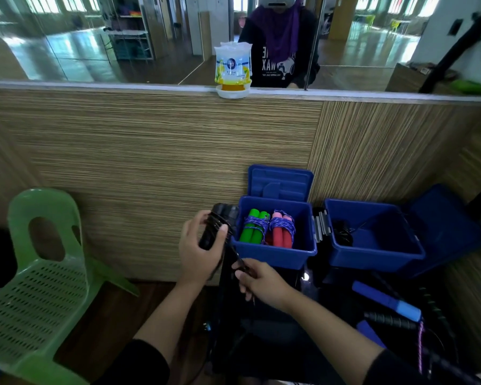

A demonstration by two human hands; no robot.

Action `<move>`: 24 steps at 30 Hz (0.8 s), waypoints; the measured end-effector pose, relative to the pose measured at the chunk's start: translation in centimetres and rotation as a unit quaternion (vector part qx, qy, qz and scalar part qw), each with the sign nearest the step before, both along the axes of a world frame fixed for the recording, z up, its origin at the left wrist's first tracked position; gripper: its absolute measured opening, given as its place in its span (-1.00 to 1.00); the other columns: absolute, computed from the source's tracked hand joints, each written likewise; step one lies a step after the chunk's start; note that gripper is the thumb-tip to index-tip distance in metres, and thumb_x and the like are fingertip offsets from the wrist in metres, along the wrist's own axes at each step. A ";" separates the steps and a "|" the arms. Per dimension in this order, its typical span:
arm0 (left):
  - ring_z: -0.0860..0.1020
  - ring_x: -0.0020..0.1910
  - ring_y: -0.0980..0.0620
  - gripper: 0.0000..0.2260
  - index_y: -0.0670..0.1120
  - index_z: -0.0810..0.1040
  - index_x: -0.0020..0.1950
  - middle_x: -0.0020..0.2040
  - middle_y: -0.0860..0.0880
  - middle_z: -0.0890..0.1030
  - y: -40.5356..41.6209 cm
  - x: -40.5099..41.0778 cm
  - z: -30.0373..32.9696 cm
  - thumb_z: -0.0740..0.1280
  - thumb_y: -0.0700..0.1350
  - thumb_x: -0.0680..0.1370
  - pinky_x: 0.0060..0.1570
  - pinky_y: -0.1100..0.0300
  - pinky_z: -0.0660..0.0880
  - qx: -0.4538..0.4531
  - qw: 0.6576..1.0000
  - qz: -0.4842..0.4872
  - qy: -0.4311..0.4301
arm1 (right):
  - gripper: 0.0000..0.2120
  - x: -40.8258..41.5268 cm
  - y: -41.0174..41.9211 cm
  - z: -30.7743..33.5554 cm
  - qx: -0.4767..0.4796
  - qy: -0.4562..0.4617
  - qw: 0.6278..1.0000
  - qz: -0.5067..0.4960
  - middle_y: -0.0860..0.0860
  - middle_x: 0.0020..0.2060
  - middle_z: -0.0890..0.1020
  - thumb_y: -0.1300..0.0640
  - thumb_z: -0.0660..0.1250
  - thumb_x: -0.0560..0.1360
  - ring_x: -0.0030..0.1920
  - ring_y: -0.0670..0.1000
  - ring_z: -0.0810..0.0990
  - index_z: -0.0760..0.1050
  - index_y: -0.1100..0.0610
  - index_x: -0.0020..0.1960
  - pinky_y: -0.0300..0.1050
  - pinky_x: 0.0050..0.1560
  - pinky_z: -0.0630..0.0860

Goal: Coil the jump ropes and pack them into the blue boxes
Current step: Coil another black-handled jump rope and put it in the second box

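Rope in hand: black jump rope (215, 229), lower centre of the frame, partly wound round its handles.
Hands: left hand (197, 250) grips the bundle; right hand (257, 279) pinches the loose cord.
Packed: green-handled rope (254, 226) and red-handled rope (282, 227) coiled in the left blue box (272, 252).
Right blue box (378, 252): holds something dark, unclear what.
Left to do, judging by this: blue-handled rope (386, 301) lies uncoiled at lower right.
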State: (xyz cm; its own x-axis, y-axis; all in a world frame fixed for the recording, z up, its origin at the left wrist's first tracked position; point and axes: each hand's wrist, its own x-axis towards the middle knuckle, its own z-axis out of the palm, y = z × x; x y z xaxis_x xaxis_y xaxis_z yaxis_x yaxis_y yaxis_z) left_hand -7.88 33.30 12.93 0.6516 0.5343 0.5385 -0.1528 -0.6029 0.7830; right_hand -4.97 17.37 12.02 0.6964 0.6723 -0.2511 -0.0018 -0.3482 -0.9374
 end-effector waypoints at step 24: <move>0.40 0.32 0.31 -0.47 0.28 0.21 0.34 0.31 0.18 0.47 -2.7 -3.7 -1.9 0.35 0.26 0.44 0.28 0.29 0.37 0.031 0.930 -0.309 0.195 | -0.80 6.4 -3.1 4.9 0.057 -0.128 0.988 0.069 0.03 -0.22 0.57 0.23 0.49 0.37 -0.16 -0.09 0.54 0.58 0.24 -0.04 -0.15 -0.01 0.48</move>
State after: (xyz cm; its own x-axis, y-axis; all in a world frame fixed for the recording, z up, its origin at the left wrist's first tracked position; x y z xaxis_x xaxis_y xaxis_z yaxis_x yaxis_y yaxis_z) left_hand -11.59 30.62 11.05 0.9765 -0.0321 0.2131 -0.1964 -0.5398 0.8185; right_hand 1.44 14.30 16.94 0.6275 0.7786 0.0040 0.2803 -0.2211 -0.9341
